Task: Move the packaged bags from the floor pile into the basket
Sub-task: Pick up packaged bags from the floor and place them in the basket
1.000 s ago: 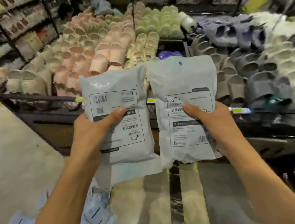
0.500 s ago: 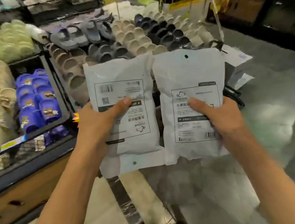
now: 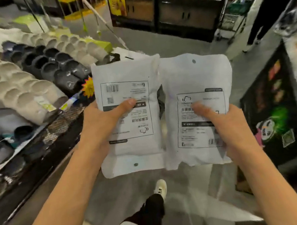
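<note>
I hold two white packaged bags side by side at chest height over the shop aisle. My left hand [image 3: 102, 123] grips the left bag [image 3: 133, 151] at its left edge, thumb across the printed label, which is upside down. My right hand [image 3: 226, 123] grips the right bag [image 3: 195, 73] at its right edge, thumb on its label. The bags' inner edges touch. No basket and no floor pile can be seen in this view.
A slipper display shelf [image 3: 29, 85] runs along my left. A dark display stand [image 3: 273, 109] is close on my right. Dark shelving units [image 3: 179, 14] stand across the aisle ahead, and a person in dark clothes [image 3: 265, 12] is at the far right. My foot [image 3: 160, 188] is on the grey floor.
My view has swung right, from facing the slipper shelves to looking down the aisle. Both hands keep the same grip on the two bags, which stay side by side.
</note>
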The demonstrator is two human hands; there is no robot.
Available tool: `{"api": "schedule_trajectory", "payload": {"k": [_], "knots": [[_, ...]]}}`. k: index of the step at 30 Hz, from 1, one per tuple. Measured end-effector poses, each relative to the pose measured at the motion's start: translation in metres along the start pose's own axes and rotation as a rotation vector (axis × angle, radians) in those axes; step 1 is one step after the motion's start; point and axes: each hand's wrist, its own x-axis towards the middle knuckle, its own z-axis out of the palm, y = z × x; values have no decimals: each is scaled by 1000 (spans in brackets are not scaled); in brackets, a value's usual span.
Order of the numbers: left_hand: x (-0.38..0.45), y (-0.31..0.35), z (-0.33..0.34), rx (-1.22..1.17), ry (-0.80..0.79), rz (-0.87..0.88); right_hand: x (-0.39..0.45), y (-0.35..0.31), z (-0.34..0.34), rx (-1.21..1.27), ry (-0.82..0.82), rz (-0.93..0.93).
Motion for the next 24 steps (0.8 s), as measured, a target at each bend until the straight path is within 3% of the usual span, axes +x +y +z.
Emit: {"api": "schedule_trajectory", "payload": {"k": [5,17,21,24], "knots": [[100,-3,99,-28,-91,-21,103,-2,-47,-11,130,9],[303,15,316,-18,-185,-55,336,-46,-157,-57,260,23],[343,1,356,-45,-123,-81,412,-49,-180,-93,183,43],[371,-6,370,-70,12,-96,482,-51,-179,-128,43,48]]}}
